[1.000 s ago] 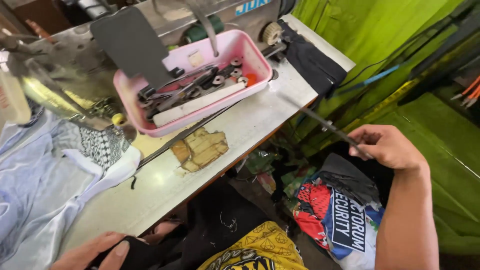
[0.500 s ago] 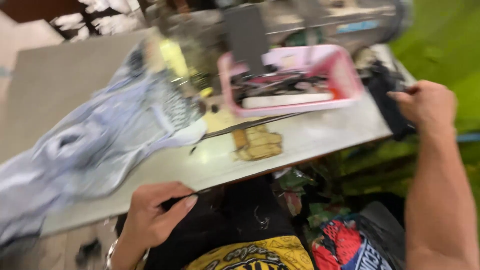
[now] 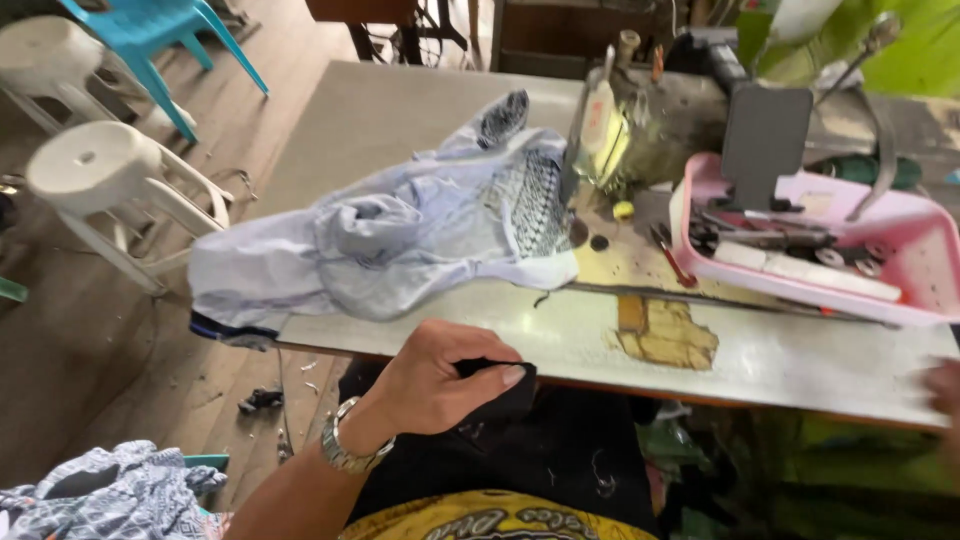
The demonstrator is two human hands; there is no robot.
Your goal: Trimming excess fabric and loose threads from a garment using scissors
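Left hand (image 3: 440, 380) pinches black cloth (image 3: 500, 395) at the worktop's (image 3: 560, 335) near edge.
Thumb and fingers close on the cloth, which hangs below the edge. The right hand (image 3: 940, 390) is a blur at the frame's right side; its grip cannot be told. A pale blue garment (image 3: 400, 240) lies heaped beyond, a pink tray (image 3: 930, 270) to its right.

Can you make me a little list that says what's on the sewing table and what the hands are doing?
Place: sewing table with a sewing machine on it
Left hand: left hand pinches black cloth at the table's near edge
Right hand: right hand, blurred at the picture's right edge; grip unclear
On table: crumpled pale blue garment, partly under the machine
Tray: pink tray holding metal tools
Wrist: silver watch
Floor: white stool, blue chair
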